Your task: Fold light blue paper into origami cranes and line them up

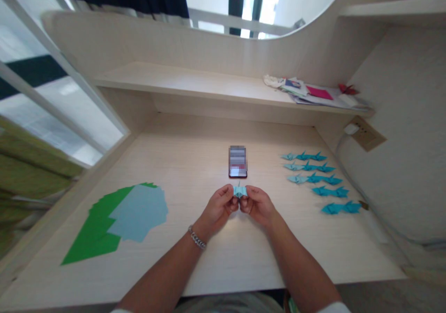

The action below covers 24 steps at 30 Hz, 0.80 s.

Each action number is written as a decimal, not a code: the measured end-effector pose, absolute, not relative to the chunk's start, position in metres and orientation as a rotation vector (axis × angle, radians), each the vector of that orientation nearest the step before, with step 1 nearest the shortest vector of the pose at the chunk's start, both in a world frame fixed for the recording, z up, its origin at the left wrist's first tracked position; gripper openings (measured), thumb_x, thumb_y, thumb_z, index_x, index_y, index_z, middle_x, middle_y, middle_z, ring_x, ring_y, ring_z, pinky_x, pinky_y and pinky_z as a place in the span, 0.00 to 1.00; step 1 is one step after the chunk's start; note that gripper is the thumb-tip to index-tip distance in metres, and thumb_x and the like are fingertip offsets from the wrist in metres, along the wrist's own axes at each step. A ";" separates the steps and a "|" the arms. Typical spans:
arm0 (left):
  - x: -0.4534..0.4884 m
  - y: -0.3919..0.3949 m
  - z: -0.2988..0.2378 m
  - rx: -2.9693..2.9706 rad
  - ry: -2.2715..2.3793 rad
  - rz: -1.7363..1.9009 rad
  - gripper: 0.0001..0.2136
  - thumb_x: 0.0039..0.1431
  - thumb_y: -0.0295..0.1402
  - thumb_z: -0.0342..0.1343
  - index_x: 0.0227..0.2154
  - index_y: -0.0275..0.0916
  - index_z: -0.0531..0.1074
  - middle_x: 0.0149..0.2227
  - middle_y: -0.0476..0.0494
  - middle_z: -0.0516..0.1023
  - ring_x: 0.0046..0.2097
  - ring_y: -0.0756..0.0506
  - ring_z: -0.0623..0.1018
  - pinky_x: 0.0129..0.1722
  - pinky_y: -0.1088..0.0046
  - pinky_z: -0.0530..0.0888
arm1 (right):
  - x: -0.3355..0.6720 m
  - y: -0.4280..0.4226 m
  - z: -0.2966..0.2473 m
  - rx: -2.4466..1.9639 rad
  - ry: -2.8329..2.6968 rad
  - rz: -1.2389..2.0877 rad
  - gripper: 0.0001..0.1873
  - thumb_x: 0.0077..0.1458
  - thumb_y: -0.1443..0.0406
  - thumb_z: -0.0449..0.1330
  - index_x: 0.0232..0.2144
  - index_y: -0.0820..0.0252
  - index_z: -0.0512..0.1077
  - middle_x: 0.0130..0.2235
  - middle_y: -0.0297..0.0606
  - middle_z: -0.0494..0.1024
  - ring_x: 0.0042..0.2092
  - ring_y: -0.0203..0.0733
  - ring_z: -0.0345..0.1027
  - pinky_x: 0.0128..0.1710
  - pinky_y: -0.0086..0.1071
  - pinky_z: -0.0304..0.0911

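Between my two hands, over the middle of the desk, is a small light-blue origami crane (239, 191) with a thin point sticking up at its back. My left hand (222, 203) pinches its left side between thumb and fingers; a chain bracelet circles that wrist. My right hand (257, 204) pinches the right side in the same way. Just beyond the crane lies a phone (238, 162) with its screen lit. The crane's underside is hidden by my fingers.
Rows of blue paper cranes (314, 178) stand on the right of the desk (195, 141). Fanned light-blue paper sheets (139, 213) overlap green sheets (94, 231) at the left. A shelf (195, 83) holds papers (313, 92) above. A cable (348, 178) runs down from a wall socket (367, 133).
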State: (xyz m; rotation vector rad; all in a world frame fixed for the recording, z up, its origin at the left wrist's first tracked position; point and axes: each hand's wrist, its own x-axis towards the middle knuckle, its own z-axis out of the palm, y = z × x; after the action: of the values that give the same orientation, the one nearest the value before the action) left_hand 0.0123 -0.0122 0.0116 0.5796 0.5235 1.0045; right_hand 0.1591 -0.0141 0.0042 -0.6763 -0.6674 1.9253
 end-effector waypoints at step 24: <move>0.010 -0.008 0.009 0.789 0.708 1.013 0.14 0.54 0.41 0.57 0.23 0.36 0.65 0.20 0.51 0.66 0.22 0.53 0.65 0.22 0.77 0.60 | 0.159 -0.008 0.004 -0.841 -0.616 1.687 0.12 0.47 0.61 0.64 0.22 0.61 0.66 0.18 0.30 0.68 0.18 0.29 0.59 0.17 0.23 0.54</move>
State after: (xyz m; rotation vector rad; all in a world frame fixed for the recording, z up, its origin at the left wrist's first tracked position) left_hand 0.0099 -0.0076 0.0086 0.7893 0.7082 1.0134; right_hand 0.1594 -0.0077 0.0036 -0.8407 -0.6160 1.6867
